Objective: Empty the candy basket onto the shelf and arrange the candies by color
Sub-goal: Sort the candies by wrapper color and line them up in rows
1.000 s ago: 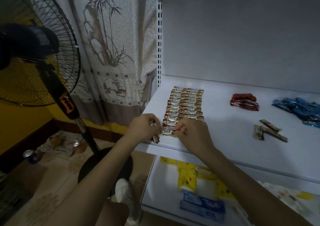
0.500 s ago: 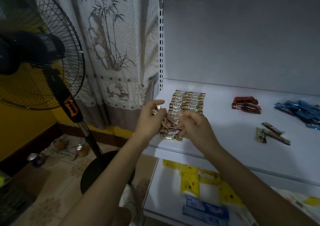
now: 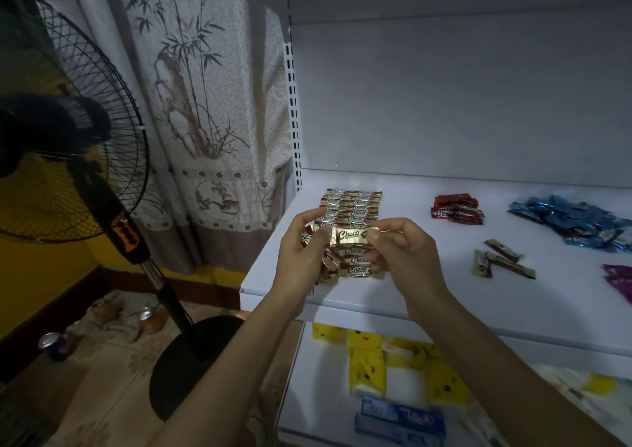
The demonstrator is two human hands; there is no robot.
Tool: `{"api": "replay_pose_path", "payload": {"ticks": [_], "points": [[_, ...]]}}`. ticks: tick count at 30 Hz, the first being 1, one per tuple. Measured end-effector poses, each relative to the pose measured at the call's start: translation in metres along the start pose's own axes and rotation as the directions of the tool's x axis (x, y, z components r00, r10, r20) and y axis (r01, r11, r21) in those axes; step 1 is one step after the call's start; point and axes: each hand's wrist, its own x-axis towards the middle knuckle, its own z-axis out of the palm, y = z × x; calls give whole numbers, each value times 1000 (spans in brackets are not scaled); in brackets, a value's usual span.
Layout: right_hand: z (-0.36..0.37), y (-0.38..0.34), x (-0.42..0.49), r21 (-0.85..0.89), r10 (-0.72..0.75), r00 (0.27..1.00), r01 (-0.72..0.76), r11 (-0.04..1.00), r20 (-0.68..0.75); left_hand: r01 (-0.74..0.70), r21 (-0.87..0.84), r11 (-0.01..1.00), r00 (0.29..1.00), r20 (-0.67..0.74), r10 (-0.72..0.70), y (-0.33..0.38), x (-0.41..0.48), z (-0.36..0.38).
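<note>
A: Head view entry. What do we record for the two hands?

B: We log the left hand [image 3: 301, 251] and the right hand [image 3: 403, 255] raised close together over the front left part of the white shelf [image 3: 444, 296]. One gold Choco candy [image 3: 352, 236] spans the gap between them, lying level with its label toward us.

A: State of the fingers?

B: The left fingers [image 3: 307, 215] are curled, with the thumb pinching the candy's left end. We also see more gold wrappers tucked in that hand. The right fingers [image 3: 393, 226] are curled too, thumb and forefinger clamped on the right end. Both grips are closed on the same piece.

A: And the sorted pieces?

B: Just beyond the fingers we note the gold rows [image 3: 352, 203], two columns side by side with the wrappers touching. More gold wrappers show directly below the held candy. We cannot tell whether all of those rest on the shelf.

A: To the right?

B: Right of the right fingers, and apart from them, is a small red pile [image 3: 456, 208]. A blue heap [image 3: 574, 222] lies farther right. Three loose brown-and-gold pieces [image 3: 502, 263] lie nearer the shelf's front. Purple wrappers [image 3: 620, 282] are cut off at the edge of our view.

A: Off the shelf?

B: Left of the left fingers stands a black fan [image 3: 68, 159], with a bamboo-print curtain [image 3: 212, 104] behind it. Below the hands, a lower shelf [image 3: 307, 395] carries yellow packets [image 3: 366, 361] and a blue box [image 3: 400, 419]. Two cans [image 3: 148, 320] lie on the floor near the fan's base.
</note>
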Motion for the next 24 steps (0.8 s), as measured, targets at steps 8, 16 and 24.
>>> {"api": "replay_pose_path", "payload": {"ticks": [8, 16, 24], "points": [[-18, 3, -4, -13, -75, 997, 75, 997, -28, 115, 31, 993, 992, 42, -116, -2, -10, 7], [-15, 11, -12, -497, -542, 840, 477, 725, 14, 198, -19, 980, 977, 79, -196, 0, -22, 19], [-1, 20, -13, -486, -588, 798, 570, 662, 136, 156, -71, 985, 974, 176, -142, 2, -26, 16]]}}
